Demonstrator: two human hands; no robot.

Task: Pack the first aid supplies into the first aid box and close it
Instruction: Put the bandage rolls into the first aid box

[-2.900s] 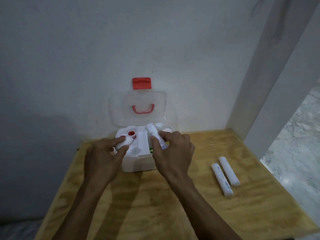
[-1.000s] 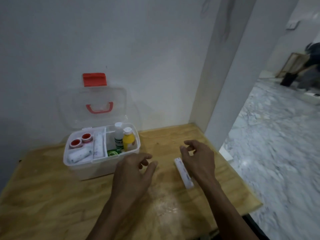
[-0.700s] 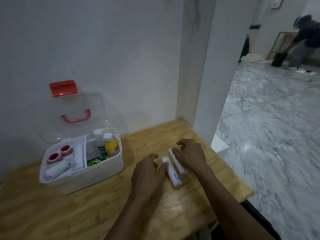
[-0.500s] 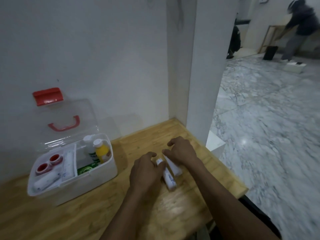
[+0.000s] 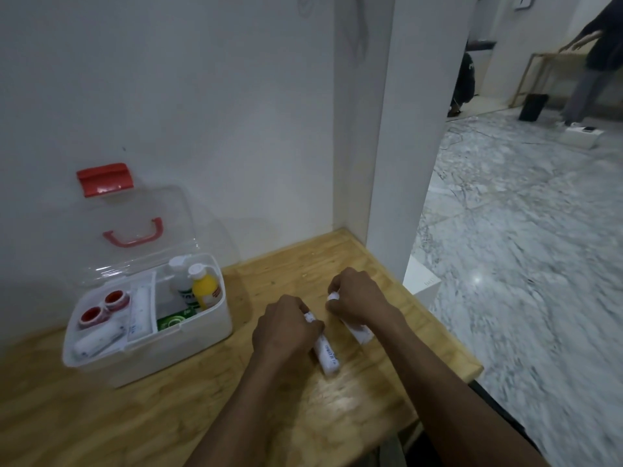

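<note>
Hands: left hand grips one bandage roll; right hand grips second roll on table.

- First aid box: white base, clear lid with red latch and red handle.
- Inside box: two red-centred tape rolls, a white bandage roll, a yellow bottle with white cap, a white bottle with green label, a green packet.
- Two rolls under the hands: white with small dark print.
- Table: light wood, visible grain.
- Wall: plain white.
- Floor, right: grey-white marble veining.
</note>
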